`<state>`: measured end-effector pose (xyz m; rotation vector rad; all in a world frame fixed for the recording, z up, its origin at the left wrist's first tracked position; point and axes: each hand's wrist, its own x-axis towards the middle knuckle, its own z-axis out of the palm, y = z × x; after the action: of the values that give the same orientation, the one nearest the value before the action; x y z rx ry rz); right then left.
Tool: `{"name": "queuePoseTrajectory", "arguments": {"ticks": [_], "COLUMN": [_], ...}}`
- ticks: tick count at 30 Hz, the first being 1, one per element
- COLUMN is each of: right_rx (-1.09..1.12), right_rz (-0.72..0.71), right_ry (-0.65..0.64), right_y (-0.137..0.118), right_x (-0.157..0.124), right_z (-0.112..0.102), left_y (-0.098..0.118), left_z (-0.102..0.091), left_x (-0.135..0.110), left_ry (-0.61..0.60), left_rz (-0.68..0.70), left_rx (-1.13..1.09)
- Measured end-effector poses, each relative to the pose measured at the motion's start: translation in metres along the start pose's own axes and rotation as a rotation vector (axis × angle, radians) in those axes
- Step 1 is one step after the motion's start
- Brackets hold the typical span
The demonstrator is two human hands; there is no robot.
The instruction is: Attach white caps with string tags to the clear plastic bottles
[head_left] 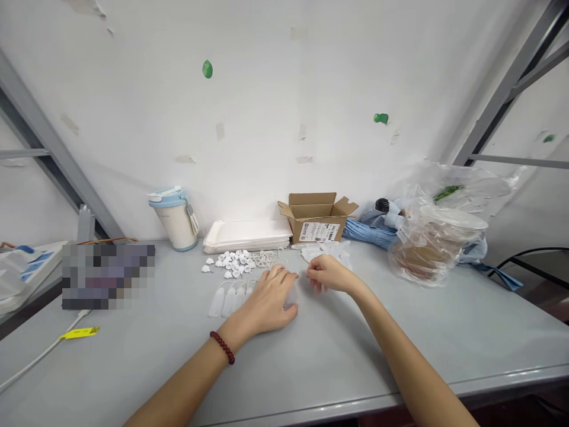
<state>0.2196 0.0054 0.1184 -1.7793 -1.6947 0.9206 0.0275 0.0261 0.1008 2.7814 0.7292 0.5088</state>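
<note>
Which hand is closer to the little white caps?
Left. The left hand is just right of the white caps, on the near side; the right hand is farther to their right.

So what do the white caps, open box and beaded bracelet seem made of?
White caps: probably smooth moulded plastic, from their even colour.
Open box: matte cardboard, from its brown colour and folding flaps.
Beaded bracelet: dark red, perhaps polished wood or plastic; too small to tell.

Row of translucent tubes partly hidden by the left hand, right hand with anything between its fingertips too small to tell, both forearms cut off below, pixelated patch unidentifiable, carton label unreadable, yellow cable tag illegible.
</note>
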Motion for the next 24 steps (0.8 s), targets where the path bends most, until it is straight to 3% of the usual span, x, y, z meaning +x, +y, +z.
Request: {"name": "queuePoseTrajectory", "arguments": {"ticks": [4, 7, 12, 16, 19, 24], "right_rx": [-0.129, -0.312, -0.677, -0.855, -0.932, -0.992], "right_rz": [-0.028, -0.053, -0.02, -0.096, -0.12, -0.09], "right_ry": [0.093, 0.247, 0.437, 0.444, 0.428, 0.402], "right_y": [-0.003, -0.002, 0.004, 0.003, 0.002, 0.003], "right_x": [-0.003, -0.002, 0.008, 0.016, 0.02, 0.022], "right_z": [-0.009, -0.014, -0.008, 0.004, 0.012, 0.017], "left_y": [0.001, -0.002, -0.022, -0.036, -0.04, -0.033], "left_z": [-0.003, -0.005, -0.013, -0.023, -0.025, -0.017], "left_x": [-0.001, 0.004, 0.029, 0.057, 0.074, 0.087], "left_ry": [0.018, 0.086, 0.146, 0.025, -0.009, -0.084], "left_rz": [0.009, -0.049, -0.162, -0.225, -0.286, -0.235], "left_rx": [-0.036, -0.08, 0.027, 0.246, 0.287, 0.316]}}
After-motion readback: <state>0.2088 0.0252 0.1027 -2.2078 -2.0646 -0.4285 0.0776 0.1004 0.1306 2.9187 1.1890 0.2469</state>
